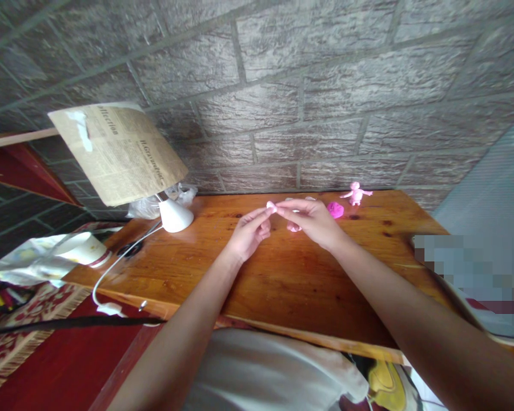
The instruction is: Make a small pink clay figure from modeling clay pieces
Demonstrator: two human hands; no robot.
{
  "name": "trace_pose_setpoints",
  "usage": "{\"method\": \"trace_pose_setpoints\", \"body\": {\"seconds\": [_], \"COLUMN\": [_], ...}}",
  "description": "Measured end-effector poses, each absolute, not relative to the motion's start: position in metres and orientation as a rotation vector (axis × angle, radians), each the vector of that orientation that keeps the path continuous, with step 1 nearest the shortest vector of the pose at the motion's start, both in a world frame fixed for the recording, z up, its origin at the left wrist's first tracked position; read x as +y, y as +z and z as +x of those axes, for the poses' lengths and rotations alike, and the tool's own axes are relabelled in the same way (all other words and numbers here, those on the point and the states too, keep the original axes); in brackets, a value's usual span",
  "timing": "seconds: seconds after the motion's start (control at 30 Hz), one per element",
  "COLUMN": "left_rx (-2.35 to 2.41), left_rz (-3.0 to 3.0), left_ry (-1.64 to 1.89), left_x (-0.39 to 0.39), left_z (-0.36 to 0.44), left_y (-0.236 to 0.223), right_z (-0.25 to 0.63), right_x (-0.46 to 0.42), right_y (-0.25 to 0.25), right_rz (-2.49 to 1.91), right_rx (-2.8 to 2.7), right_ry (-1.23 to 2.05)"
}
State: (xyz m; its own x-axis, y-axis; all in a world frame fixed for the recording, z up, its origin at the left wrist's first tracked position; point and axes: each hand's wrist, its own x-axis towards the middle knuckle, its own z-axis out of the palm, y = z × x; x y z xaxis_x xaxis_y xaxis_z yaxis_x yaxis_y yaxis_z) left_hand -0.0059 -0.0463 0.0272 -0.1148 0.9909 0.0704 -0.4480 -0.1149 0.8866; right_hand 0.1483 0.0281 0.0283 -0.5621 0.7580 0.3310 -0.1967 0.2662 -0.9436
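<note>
Above the wooden table, my left hand (249, 233) and my right hand (310, 220) meet at the fingertips. Between them is a small pale pink piece of what looks like modelling clay (271, 206), pinched by thumb and finger on both sides. Just right of my right hand lies a bright pink lump of clay (335, 210). Farther back stands a small pink clay figure (355, 194) with its arms spread. Some small pale bits (310, 198) show behind my right hand, mostly hidden by it.
The wooden table (282, 285) backs onto a grey brick wall (274, 103). On its left stand a lamp (175, 216) with a newsprint shade, a plastic bag (145, 207) and a paper cup (83, 249). The lamp's white cord (115, 262) hangs over the front edge.
</note>
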Motion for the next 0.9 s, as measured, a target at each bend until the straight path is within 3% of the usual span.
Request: {"method": "trace_pose_setpoints", "body": {"seconds": [0.9], "left_rx": [0.828], "left_rz": [0.792], "left_ry": [1.487], "left_x": [-0.0482], "left_z": [-0.0066], "left_y": [0.0296], "right_z": [0.1468], "right_x": [0.0286], "right_y": [0.0277], "right_rz": [-0.53], "right_rx": [-1.67], "right_ry": [1.441]}}
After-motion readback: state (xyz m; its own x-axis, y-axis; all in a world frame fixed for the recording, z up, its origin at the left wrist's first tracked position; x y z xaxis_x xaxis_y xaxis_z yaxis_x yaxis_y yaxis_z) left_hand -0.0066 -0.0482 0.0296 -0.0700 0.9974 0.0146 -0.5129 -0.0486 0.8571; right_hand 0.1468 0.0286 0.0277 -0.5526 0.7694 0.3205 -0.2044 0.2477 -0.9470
